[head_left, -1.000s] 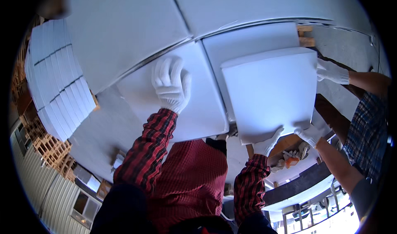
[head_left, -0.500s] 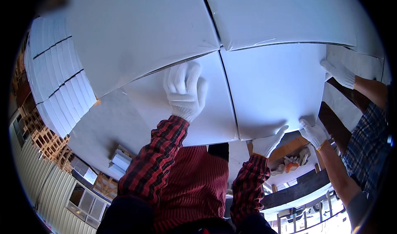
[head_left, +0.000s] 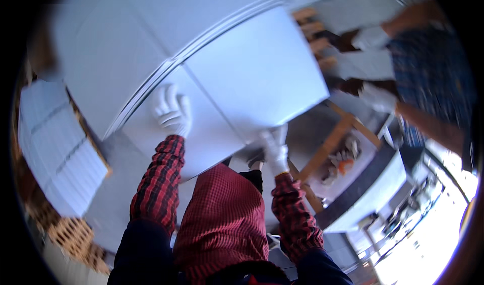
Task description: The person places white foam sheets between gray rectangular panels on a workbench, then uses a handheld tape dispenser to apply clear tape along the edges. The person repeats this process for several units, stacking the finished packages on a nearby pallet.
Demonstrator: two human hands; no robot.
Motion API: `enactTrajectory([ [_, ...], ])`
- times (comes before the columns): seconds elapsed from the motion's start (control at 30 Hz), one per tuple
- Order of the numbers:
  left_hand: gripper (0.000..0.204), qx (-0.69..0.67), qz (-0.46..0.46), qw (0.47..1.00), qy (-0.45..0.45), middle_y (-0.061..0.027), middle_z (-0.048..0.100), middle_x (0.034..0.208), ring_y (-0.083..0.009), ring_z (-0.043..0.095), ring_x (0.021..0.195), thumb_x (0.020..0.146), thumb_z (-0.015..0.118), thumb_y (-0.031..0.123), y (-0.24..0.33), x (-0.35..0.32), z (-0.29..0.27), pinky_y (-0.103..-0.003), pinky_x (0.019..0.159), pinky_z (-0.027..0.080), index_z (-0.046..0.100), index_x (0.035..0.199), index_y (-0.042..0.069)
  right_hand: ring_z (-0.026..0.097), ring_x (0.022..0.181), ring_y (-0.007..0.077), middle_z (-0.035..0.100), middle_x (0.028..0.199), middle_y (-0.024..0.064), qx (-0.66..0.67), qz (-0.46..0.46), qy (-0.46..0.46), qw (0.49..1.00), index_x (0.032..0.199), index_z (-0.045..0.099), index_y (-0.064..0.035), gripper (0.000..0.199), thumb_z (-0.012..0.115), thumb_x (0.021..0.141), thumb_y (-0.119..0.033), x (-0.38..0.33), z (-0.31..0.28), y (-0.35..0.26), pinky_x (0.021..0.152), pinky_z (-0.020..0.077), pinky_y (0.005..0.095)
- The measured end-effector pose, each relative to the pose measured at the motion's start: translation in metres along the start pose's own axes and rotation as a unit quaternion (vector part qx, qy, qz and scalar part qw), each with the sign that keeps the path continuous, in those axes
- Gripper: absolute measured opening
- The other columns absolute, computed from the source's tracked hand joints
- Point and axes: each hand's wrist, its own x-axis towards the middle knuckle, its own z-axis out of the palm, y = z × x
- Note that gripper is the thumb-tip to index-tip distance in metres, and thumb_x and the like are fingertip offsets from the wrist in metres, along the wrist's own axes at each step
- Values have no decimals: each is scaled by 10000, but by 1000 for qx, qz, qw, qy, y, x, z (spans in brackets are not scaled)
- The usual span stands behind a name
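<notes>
A large, flat white panel [head_left: 257,68], marked by a dark line running across it, lies in front of me. My left hand [head_left: 172,109], in a white knit glove, rests on its left part with the fingers apart. At the near edge of the panel is my right hand [head_left: 275,148], gloved the same way. Motion smears it, but its thumb and fingers look spread, with nothing visible between them. Whether it touches the edge, I cannot tell. Beyond the panel stands a stack of similar white panels [head_left: 116,48], its layered edges facing me.
On the right, a co-worker's gloved hands [head_left: 378,97] are apart from the panel. A wooden frame [head_left: 327,146] holds crumpled gloves and something orange [head_left: 345,166]. Another stack of white panels [head_left: 55,144] stands at the left, by wooden pallets [head_left: 70,234].
The view has turned and shifted. The co-worker's hands have come off the panel's right side. My right hand has moved along the near edge; my left stays on the panel.
</notes>
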Motion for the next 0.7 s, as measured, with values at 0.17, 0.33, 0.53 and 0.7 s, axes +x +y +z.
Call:
enactTrajectory([
  [0.17, 622, -28, -95, 964, -247, -218, 376, 1470, -404, 370, 1342, 933, 571, 383, -41, 40, 1, -525, 1085, 342, 370, 1466, 134, 566, 1176, 414, 617, 1232, 249, -125, -32, -107, 986, 1316, 537, -14, 614, 620, 909, -466, -128, 7, 80, 984, 449, 440],
  [0.33, 546, -55, -69, 824, -560, -190, 604, 1315, -400, 539, 1234, 938, 433, 492, -140, 94, 89, -473, 1018, 424, 618, 1263, 94, 608, 1142, 362, 665, 1195, 185, -110, 121, 6, 987, 1211, 658, -65, 588, 559, 902, -554, -232, 2, 152, 972, 472, 410],
  [0.53, 432, -212, 85, 805, -547, -177, 684, 1154, -328, 626, 1103, 927, 558, 386, -71, 94, 115, -415, 963, 464, 662, 1181, 52, 635, 1120, 311, 663, 1243, 139, 124, 153, 162, 967, 1236, 664, -115, 499, 595, 897, -474, -317, 98, 194, 984, 481, 373],
  [0.7, 477, -76, 487, 676, -549, -203, 666, 1181, -360, 588, 1181, 951, 452, 406, 58, -36, 61, -441, 1003, 439, 676, 1162, 42, 642, 1120, 312, 681, 1211, 134, 297, 333, 220, 868, 1214, 683, -102, 485, 602, 894, -458, -420, 201, 260, 983, 490, 367],
])
